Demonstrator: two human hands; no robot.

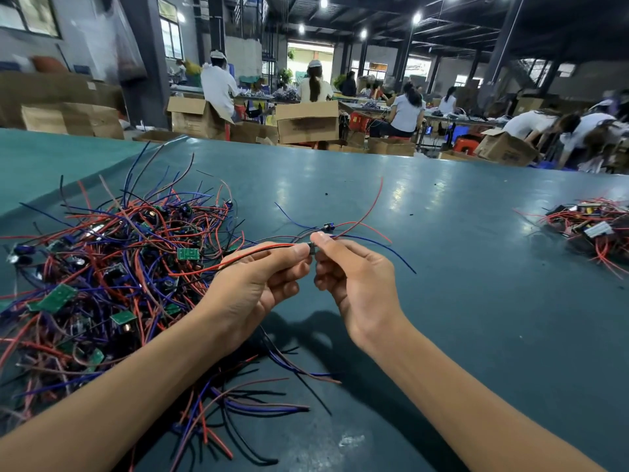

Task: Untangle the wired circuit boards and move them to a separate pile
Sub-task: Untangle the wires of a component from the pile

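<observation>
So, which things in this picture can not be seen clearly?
All in the head view:
- The part pinched between left hand and right hand: fingertips cover it.
- Boards low in the tangled pile: wires bury them.
- The separate pile: the right edge cuts it off.
- The small board behind the hands: too small for detail.

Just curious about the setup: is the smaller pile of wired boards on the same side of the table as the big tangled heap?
No, the big tangled heap lies at the left, while the smaller pile sits far right.
</observation>
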